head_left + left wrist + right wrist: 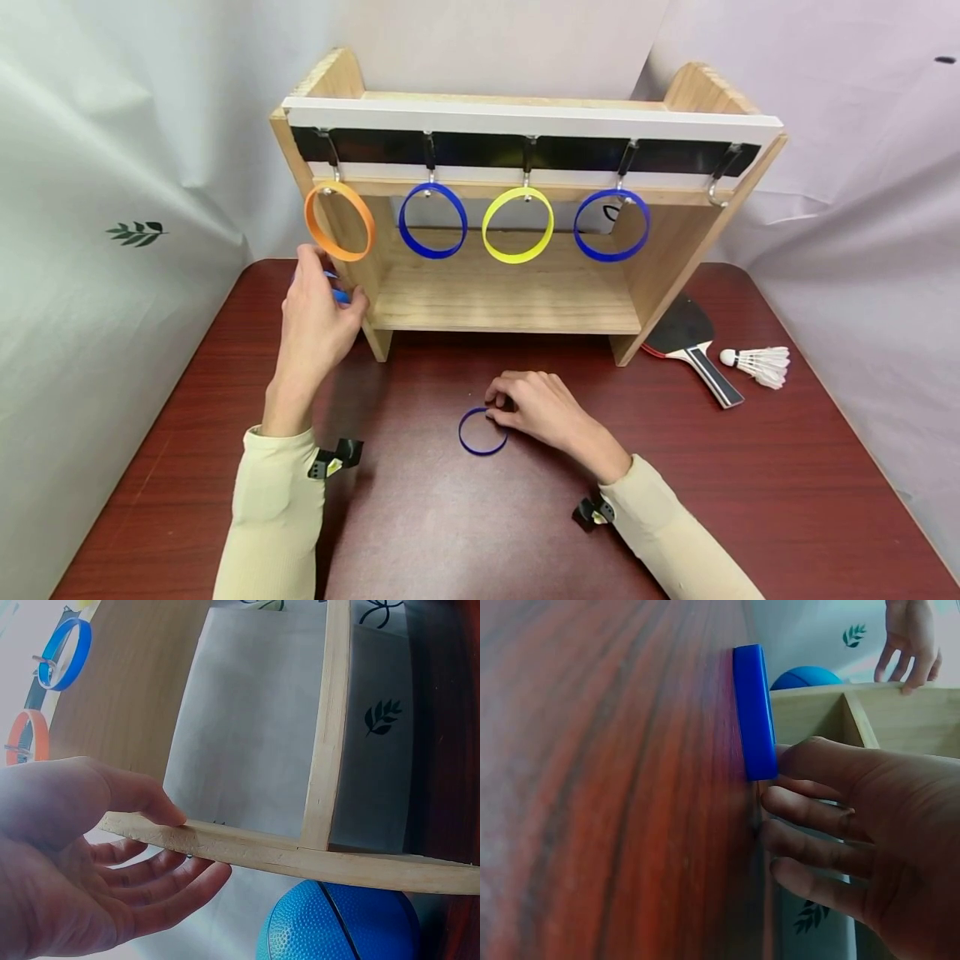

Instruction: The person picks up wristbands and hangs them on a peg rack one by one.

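My left hand [318, 308] grips the left side panel of a wooden rack [506, 300]. In the left wrist view, the thumb lies on one side of the panel's edge and the fingers on the other. A dark blue ring [482, 454] lies flat on the table, and my right hand [543, 408] pinches its far rim between thumb and index finger. The right wrist view shows this ring edge-on. Hooks on the rack carry an orange ring [367, 229], a blue ring [431, 252], a yellow ring [517, 259] and another blue ring [611, 257].
At the rack's right end hangs a bare hook [717, 196]. A table tennis paddle [678, 325] and a shuttlecock [757, 362] lie on the table [420, 533] to the right. A blue ball [337, 926] sits beyond the left panel.
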Demonstrator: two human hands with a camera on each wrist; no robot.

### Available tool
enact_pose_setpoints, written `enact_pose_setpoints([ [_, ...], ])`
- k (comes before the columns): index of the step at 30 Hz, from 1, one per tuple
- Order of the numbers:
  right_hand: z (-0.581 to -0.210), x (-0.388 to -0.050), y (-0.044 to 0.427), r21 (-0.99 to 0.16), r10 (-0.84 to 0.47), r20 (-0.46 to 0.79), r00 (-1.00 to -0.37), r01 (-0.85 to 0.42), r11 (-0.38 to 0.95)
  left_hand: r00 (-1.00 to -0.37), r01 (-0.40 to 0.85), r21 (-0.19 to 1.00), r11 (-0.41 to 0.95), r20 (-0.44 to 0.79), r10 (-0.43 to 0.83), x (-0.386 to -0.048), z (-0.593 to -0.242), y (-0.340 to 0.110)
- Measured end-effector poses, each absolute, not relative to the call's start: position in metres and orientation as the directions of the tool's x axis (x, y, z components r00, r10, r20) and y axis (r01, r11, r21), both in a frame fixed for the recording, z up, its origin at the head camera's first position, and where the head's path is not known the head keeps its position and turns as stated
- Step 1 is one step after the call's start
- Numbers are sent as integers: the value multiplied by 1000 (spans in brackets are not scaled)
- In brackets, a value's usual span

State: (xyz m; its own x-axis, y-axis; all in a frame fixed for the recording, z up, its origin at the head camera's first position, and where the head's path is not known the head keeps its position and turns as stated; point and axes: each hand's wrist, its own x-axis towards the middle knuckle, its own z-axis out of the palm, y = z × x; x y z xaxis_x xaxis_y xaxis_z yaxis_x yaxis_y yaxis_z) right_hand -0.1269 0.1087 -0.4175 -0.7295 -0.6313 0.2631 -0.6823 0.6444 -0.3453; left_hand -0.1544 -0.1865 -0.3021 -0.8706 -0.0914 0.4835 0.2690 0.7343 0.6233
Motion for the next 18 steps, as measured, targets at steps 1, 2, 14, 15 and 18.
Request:
enact_pose_setpoints([
  [1,-418,-127,109,-344,-631,261,-731,-681,646,-871,269,624,734,483,-91,-154,-302,-187],
  [2,-418,-127,109,-343,-630,260,-732,-680,648,-871,270,624,734,484,-91,-154,-302,-187],
  [14,-418,-124,106,-306,-630,261,-731,-682,664,-872,271,626,731,482,-89,-154,-301,-186],
  [15,-418,-124,106,-299,-631,265,-729,-684,665,-871,271,626,731,482,-90,-154,-301,-186],
  [18,-416,-124,107,-296,-627,292,-722,-692,659,-871,270,627,731,483,-93,-154,-301,-186],
])
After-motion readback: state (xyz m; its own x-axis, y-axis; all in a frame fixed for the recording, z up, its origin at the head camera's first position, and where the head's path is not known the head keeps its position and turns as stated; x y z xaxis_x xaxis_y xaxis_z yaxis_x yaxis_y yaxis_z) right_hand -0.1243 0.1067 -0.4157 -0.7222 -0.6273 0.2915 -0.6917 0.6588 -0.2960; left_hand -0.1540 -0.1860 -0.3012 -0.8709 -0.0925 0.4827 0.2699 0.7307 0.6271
